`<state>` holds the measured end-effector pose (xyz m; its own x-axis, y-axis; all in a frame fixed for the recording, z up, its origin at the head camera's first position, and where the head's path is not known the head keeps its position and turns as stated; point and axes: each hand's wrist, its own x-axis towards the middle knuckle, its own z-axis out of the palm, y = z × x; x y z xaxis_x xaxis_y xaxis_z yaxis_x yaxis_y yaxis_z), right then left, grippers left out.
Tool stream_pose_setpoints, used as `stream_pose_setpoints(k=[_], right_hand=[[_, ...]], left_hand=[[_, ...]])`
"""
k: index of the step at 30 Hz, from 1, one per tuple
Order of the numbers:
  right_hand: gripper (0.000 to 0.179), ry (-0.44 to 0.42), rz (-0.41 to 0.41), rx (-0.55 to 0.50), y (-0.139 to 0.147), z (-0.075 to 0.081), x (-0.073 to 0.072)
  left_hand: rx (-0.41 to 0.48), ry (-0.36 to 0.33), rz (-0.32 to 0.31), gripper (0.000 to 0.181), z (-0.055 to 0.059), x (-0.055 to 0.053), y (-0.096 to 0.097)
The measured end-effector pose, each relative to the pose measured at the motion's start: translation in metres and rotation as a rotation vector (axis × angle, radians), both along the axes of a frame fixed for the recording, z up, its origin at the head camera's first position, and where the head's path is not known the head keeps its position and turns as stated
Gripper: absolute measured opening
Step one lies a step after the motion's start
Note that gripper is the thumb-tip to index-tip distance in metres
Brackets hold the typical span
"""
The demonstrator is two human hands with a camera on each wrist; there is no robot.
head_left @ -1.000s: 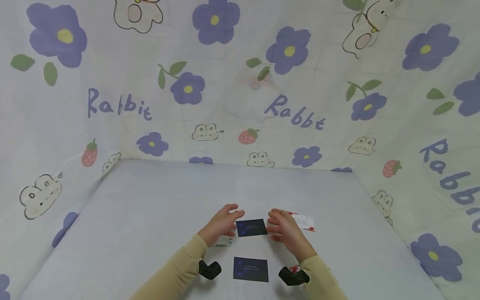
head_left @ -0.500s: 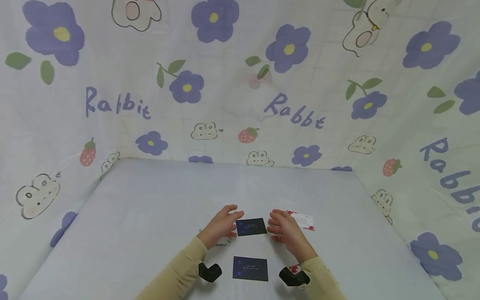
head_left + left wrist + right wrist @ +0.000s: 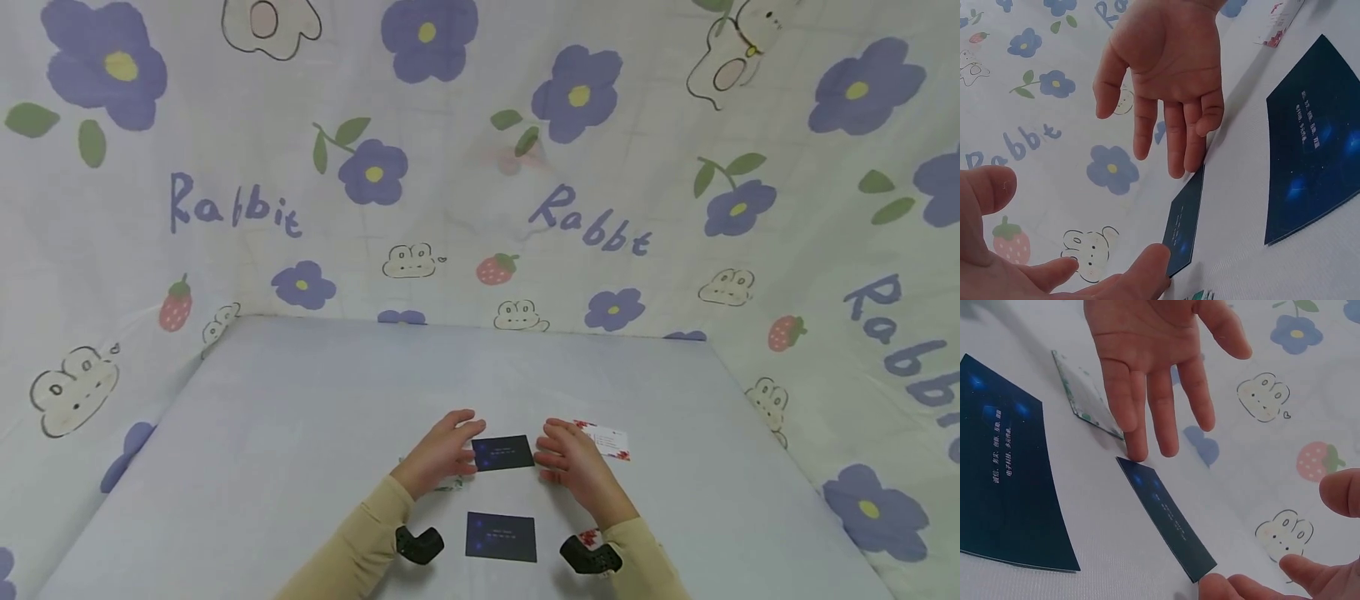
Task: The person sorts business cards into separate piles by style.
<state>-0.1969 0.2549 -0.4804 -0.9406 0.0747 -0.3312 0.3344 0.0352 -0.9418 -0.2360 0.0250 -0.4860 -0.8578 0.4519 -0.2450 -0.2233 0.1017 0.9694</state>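
Observation:
In the head view, a dark blue card (image 3: pixel 502 452) with small print lies on the table between two hands. The left hand (image 3: pixel 438 454) has its relaxed fingers at the card's left edge, and the right hand (image 3: pixel 576 467) has its fingers spread by the right edge. Both palms face inward, and neither hand grips anything. Closer to the person lies a second dark blue card (image 3: pixel 501 537), between the wrists. A white card with green edging (image 3: pixel 1088 397) shows beside the left hand in the right wrist view; in the head view that hand and forearm partly cover it.
A white card with red flowers (image 3: pixel 613 442) lies beyond the right hand. Another red-and-white card (image 3: pixel 588 537) is mostly hidden under the right wrist and its black wrist mount (image 3: pixel 591 556). Printed cloth walls (image 3: pixel 450 167) enclose the back and sides of the white table (image 3: pixel 300 400).
The left hand's lower fingertips have shifted slightly right, up to the far dark card's left edge. The right hand and the cards stay nearly still.

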Motion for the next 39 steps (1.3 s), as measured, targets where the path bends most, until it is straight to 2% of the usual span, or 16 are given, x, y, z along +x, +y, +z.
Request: stream_pose_setpoints(k=[12,22,27,30,34,39], right_hand=[[0.06,0.008,0.018,0.007,0.0,-0.001,0.002],[0.062,0.007,0.018,-0.045,0.0,-0.002,0.005],[0.066,-0.001,-0.009,-0.075,0.001,-0.001,0.008],[0.067,0.0,-0.021,-0.09,0.002,-0.001,0.009],[0.067,-0.004,-0.036,-0.105,0.003,-0.001,0.01],[0.068,-0.008,-0.04,-0.109,0.004,-0.002,0.011]], left_hand=[[0.052,-0.029,-0.026,0.068,-0.001,0.0,-0.001],[0.094,-0.032,-0.038,0.068,-0.002,0.0,-0.003],[0.157,-0.067,-0.043,0.067,0.0,0.0,-0.003],[0.204,-0.113,-0.028,0.067,-0.002,-0.001,-0.003],[0.264,-0.189,0.027,0.065,-0.004,-0.001,-0.001],[0.312,-0.226,0.071,0.063,-0.005,-0.002,0.0]])
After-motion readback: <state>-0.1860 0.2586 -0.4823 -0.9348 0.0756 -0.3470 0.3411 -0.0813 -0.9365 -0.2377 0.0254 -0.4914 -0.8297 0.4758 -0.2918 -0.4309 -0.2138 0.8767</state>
